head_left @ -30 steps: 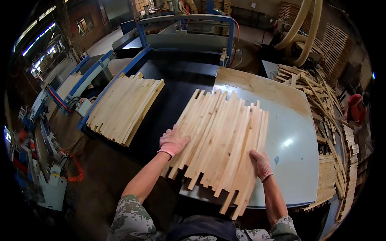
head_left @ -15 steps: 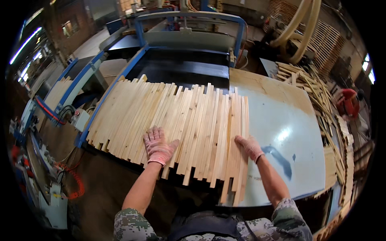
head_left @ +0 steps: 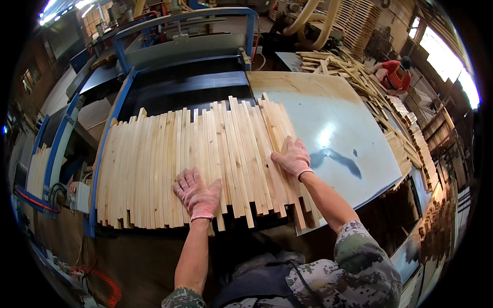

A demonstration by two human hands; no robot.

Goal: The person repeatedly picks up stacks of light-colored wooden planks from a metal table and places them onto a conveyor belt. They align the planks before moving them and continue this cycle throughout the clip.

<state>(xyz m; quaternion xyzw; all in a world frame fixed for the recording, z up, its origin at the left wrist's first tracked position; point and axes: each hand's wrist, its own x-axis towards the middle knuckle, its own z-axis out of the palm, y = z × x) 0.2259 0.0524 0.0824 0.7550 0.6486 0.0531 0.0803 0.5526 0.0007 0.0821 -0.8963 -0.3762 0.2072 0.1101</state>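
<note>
A wide row of narrow wooden strips (head_left: 154, 169) lies side by side, their ends uneven. My left hand (head_left: 197, 194), in a pinkish work glove, rests palm down on the strips right of the row's middle, fingers spread. On the right edge of the row, my right hand (head_left: 294, 158), gloved the same way, lies with its fingers stretched over the outermost strips. Neither hand is closed round anything. Under the row's right edge is a pale, shiny metal tabletop (head_left: 334, 110), and beyond the strips a dark machine bed (head_left: 179, 84) shows.
A blue frame (head_left: 187, 15) spans the machine bed. Several loose wood pieces (head_left: 354, 77) are heaped beyond the tabletop, where a person in red (head_left: 395, 74) is at work. At left stand a grey control box (head_left: 79, 197) and a coiled red hose (head_left: 105, 282).
The view has swung to the right. My right hand has moved farther up the row's right edge, and the strips there have shifted. My left hand still rests on the strips.
</note>
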